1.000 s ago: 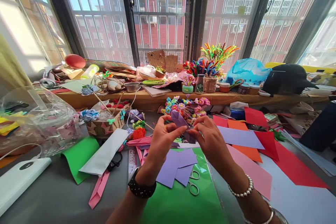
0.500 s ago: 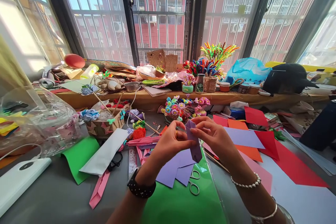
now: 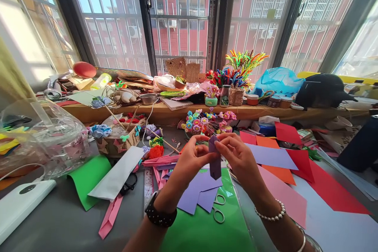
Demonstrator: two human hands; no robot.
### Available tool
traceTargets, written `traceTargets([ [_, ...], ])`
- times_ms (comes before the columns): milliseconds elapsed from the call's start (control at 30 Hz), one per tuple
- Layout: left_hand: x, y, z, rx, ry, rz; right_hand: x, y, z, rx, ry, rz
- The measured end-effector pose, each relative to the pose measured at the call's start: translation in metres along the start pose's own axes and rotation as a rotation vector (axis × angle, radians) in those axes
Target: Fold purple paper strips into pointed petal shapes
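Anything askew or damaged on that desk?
Nothing visibly spilled or torn. Slightly odd: the scissors seem half tucked under the purple sheets, and the green sheet at left curls instead of lying flat. The folded purple piece shows no damage.

We're up at head height, looking forward and down over the nearby counter (image 3: 69, 208) toward the windows (image 3: 180, 16)
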State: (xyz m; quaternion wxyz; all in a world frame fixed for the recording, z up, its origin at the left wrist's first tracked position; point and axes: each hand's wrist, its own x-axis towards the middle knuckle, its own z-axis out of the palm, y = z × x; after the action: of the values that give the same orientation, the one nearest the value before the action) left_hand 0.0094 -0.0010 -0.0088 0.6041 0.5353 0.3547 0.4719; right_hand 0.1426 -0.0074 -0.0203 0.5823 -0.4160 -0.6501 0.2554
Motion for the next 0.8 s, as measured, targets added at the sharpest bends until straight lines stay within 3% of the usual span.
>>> traceTargets([
  [167,0.001,0.001,-0.003,-0.073,0.196,0.121,0.004,0.004,-0.007,-0.043,-0.096,0.078],
  [300,0.003,-0.002,-0.005,-0.154,0.217,0.151,0.003,0.004,-0.008,-0.112,-0.210,0.053],
  [533,0.004,-0.005,-0.002,-0.173,0.319,0.224,0.000,-0.001,-0.002,-0.228,-0.209,0.025],
  [800,0.007,0.001,-0.015,-0.125,0.294,0.143,0.004,0.003,-0.008,-0.272,-0.250,-0.014],
])
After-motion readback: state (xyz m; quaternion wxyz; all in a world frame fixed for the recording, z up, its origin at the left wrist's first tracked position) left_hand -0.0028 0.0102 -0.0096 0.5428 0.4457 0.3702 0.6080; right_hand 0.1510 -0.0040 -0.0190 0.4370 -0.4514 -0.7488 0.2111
